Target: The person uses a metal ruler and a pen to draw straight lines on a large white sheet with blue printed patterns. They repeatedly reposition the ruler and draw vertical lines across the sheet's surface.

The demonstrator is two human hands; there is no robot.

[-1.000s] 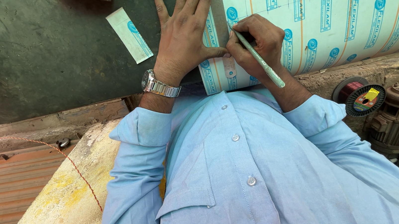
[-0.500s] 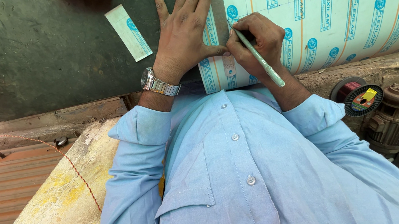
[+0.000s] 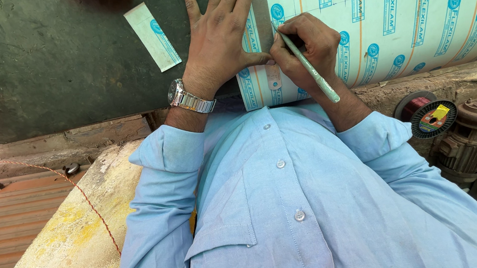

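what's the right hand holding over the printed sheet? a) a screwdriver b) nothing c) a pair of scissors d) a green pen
d: the right hand grips a slim pale green pen with its tip down on the printed sheet, next to the left hand pressed flat.

Light blue long-sleeved cotton shirt (image 3: 294,205): cuffs rolled back below the elbows, small pale round buttons (image 3: 281,163) down the front placket, chest pocket. Silver metal link-band wristwatch (image 3: 185,98) on left wrist.

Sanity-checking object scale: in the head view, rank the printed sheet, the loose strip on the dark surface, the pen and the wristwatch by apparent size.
1. printed sheet
2. loose strip
3. pen, similar length to the strip but thinner
4. wristwatch
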